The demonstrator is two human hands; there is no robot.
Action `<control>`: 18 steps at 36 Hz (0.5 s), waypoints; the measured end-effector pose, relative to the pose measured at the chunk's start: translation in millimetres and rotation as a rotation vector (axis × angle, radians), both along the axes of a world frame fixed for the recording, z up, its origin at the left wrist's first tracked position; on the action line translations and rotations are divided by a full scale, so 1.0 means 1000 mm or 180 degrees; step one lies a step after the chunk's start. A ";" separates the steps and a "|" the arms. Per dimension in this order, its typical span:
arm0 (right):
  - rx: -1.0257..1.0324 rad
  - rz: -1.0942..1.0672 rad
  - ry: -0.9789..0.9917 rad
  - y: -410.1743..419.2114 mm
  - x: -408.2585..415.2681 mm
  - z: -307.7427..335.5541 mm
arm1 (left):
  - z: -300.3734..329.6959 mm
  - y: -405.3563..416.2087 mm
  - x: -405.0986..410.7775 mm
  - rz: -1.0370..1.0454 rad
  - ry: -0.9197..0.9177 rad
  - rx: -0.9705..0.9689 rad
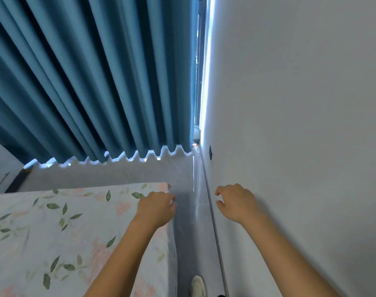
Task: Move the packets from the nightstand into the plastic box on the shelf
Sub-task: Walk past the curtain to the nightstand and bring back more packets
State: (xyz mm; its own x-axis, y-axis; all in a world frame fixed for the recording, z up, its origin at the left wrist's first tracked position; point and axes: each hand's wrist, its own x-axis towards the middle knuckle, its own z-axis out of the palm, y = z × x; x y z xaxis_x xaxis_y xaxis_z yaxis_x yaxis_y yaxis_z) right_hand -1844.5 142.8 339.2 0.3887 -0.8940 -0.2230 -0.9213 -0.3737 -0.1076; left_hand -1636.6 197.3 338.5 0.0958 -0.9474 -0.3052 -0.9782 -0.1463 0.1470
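Entry: narrow aisle between bed and wall, seen from my own head.

My left hand (156, 207): raised ahead of me over the bed's near right corner, fingers loosely curled, grasping nothing. I judge it is held out for balance while I walk.

My right hand (236, 203): raised close beside the wall (300, 125), fingers slack and bent, thumb apart, empty. Whether it touches the wall I cannot tell.

Packets: none in view. Neither hand carries one.

Nightstand, shelf, plastic box: not identifiable here. A white drawer unit (0, 166) shows at the far left edge, beyond the bed; I cannot say whether it is the nightstand.

Bed (54, 232): floral sheet, leaves and pale pink blooms, filling the lower left; its right edge borders the aisle.

Floor (193, 221): glossy grey strip running from my shoe (198, 286) toward the curtain.

Curtain (86, 82): blue, pleated, hanging to the floor across the far end, daylight leaking at its right edge by the wall.

Judgement: a transit stage, both hands free, so either fetching the next packet or looking for the goods.
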 end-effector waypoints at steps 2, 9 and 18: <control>0.0051 -0.0004 -0.0023 -0.027 0.008 0.004 | 0.003 -0.030 0.003 0.0003 0.0120 0.0021; 0.0058 0.0002 -0.0146 -0.113 0.030 0.017 | 0.008 -0.111 0.031 0.0175 -0.0083 -0.0138; 0.0175 -0.0048 -0.0132 -0.195 0.048 0.011 | 0.000 -0.189 0.074 0.0279 0.0073 0.0073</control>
